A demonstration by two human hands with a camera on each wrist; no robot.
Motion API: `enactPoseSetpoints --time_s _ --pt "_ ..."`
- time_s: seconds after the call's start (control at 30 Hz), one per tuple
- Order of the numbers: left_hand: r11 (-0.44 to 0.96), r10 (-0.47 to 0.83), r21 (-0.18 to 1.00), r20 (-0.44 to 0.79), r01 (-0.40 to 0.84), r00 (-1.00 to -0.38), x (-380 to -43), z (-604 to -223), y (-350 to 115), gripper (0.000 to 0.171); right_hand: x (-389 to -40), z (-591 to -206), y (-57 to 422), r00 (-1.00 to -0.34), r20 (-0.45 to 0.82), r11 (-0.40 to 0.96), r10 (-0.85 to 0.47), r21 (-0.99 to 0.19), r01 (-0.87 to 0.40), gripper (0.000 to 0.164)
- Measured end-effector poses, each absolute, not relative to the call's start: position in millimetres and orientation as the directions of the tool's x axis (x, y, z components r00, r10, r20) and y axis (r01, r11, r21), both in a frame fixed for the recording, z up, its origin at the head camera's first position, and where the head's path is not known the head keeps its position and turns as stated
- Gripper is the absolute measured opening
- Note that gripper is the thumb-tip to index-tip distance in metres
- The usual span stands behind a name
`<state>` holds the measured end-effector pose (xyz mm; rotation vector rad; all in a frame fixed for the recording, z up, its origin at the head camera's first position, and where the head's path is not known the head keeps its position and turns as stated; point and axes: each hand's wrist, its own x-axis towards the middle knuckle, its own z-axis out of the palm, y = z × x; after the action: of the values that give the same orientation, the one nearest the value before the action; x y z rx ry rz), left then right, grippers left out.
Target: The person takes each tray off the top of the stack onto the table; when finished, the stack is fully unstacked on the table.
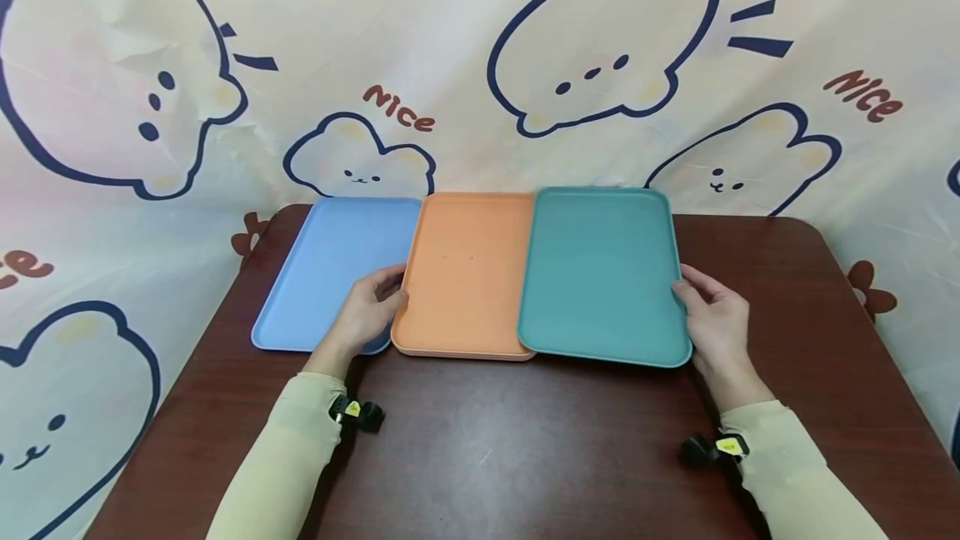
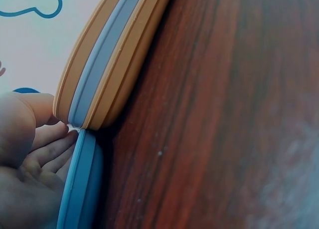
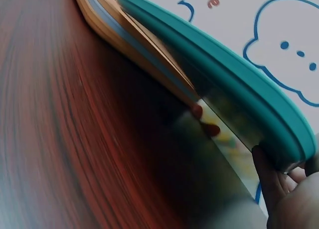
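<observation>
A teal tray [image 1: 603,273] overlaps the right part of a stack topped by an orange tray [image 1: 465,273]. My right hand [image 1: 716,315] grips the teal tray's right edge, thumb on top and fingers beneath. That side is raised off the table, as the right wrist view shows. My left hand [image 1: 367,311] touches the stack's left edge with thumb and fingertips, over a blue tray [image 1: 330,265] lying flat on the left. In the left wrist view, a grey-blue tray [image 2: 97,64] shows between orange layers in the stack.
The trays are on a dark brown wooden table [image 1: 480,448], near its back edge. Behind and at the sides hangs a pale cloth [image 1: 465,40] printed with cartoon animals. Each wrist bears a small black camera, such as the left camera [image 1: 369,417].
</observation>
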<state>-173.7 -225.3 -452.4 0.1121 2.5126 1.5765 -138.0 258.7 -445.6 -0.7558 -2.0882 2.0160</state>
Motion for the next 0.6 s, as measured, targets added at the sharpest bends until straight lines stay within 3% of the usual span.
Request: enactPoseSetpoints --time_s 0.3,0.6 --pt "0.433 0.159 0.901 -0.094 -0.017 -0.983 -175 -454 -227 0.055 -131 -447 291 -0.859 -0.255 -0.027 0.444 -0.962 0.272 0.047" --pt "0.432 0.156 0.901 -0.098 -0.021 -0.983 -175 -454 -227 0.054 -137 -457 297 -0.886 -0.251 0.106 0.389 -0.944 0.314 0.053"
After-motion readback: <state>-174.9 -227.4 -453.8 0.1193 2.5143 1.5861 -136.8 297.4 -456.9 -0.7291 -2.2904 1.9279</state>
